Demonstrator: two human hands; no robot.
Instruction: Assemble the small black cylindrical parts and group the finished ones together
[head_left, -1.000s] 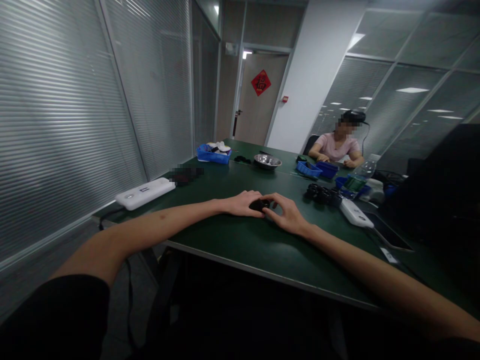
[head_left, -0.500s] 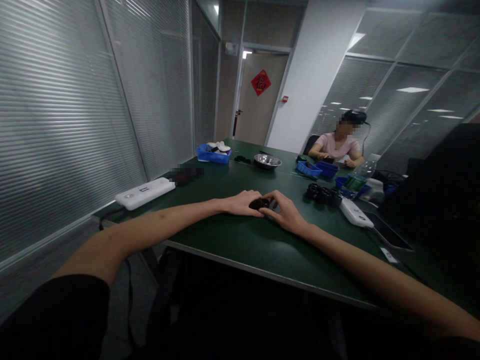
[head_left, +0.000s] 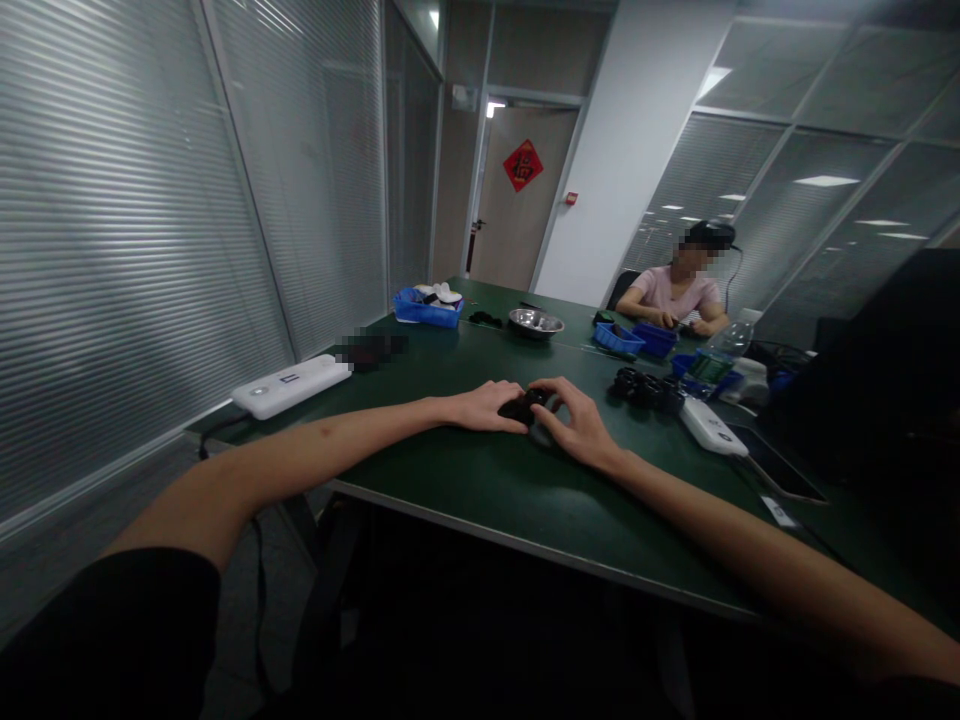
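Note:
At the middle of the green table (head_left: 450,470) is a small black object (head_left: 514,411), rounded like a computer mouse; its details are too dark to make out. My left hand (head_left: 478,406) lies on the table from the left, with thumb and fingers closed around its left side. From the right, my right hand (head_left: 579,426) has its thumb and fingertips curled onto a black part (head_left: 536,396) at the object's right end. Whether that part is separate from the rest I cannot tell.
Beyond my hands stand a metal bowl (head_left: 535,323) and a blue basket (head_left: 429,309) of items. Black rounded things (head_left: 643,388), a plastic bottle (head_left: 718,362) and a phone (head_left: 780,466) lie right. White devices (head_left: 291,386) flank me. A co-worker (head_left: 675,292) sits opposite.
My right hand has shifted slightly right and its thumb has drawn back from the left hand. More of the black object's uneven surface shows between them. My left hand has stayed put.

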